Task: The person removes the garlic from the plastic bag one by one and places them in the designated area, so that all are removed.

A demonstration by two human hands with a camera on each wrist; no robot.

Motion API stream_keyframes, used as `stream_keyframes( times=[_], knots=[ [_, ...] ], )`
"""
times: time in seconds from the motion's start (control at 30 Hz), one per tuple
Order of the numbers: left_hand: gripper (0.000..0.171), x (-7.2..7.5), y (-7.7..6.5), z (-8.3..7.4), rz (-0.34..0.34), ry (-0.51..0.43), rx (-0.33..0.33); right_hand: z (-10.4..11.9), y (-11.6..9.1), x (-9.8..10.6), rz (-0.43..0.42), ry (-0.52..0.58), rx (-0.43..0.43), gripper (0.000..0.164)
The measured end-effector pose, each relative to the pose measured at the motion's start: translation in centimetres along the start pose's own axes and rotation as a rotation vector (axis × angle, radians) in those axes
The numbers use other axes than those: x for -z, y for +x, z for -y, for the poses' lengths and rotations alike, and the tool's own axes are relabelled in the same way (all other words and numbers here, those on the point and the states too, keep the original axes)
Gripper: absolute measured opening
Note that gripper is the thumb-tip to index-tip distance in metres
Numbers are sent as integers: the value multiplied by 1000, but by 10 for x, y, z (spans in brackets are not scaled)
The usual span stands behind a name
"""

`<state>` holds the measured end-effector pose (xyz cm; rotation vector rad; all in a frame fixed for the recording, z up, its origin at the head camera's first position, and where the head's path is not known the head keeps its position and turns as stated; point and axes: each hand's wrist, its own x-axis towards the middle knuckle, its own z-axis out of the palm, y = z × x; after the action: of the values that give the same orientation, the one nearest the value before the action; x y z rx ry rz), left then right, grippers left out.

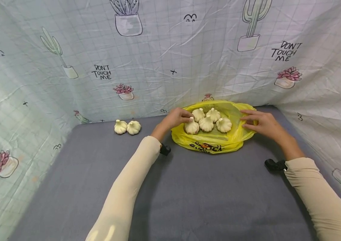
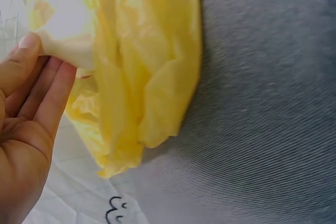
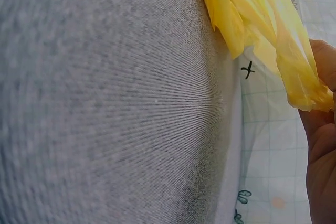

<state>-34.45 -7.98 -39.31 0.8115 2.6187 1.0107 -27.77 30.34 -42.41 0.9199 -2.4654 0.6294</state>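
Note:
A yellow plastic bag (image 1: 212, 139) lies spread on the table with its mouth facing up. Several garlic bulbs (image 1: 206, 124) sit inside it in a cluster. At the bag's left side my left hand (image 1: 175, 118) pinches the stem of the front-left garlic bulb (image 1: 192, 128); the left wrist view shows thumb and fingertips on this pale, overexposed bulb (image 2: 68, 51). My right hand (image 1: 262, 123) grips the bag's right edge between thumb and fingers. Gathered yellow plastic (image 3: 299, 85) shows at that grip in the right wrist view, where the hand is partly cut off.
Two more garlic bulbs (image 1: 127, 127) lie side by side at the table's back left, outside the bag. The grey table (image 1: 212, 194) meets a hanging cloth (image 1: 158, 53) with cactus prints along its back and sides. A dark wrist camera (image 1: 275, 165) sits below the right hand.

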Motion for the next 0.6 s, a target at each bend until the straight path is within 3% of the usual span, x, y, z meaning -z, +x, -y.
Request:
stream_keyframes(
  times=[0.1, 0.33, 0.6],
  knots=[
    [27, 4, 2, -3, 43, 6, 16, 1, 0, -2, 5, 1, -19, 32],
    [26, 8, 9, -15, 127, 192, -72, 3, 1, -1, 26, 2, -47, 30],
    [25, 8, 14, -22, 154, 216, -103, 3, 0, -1, 10, 0, -20, 32]
  ],
)
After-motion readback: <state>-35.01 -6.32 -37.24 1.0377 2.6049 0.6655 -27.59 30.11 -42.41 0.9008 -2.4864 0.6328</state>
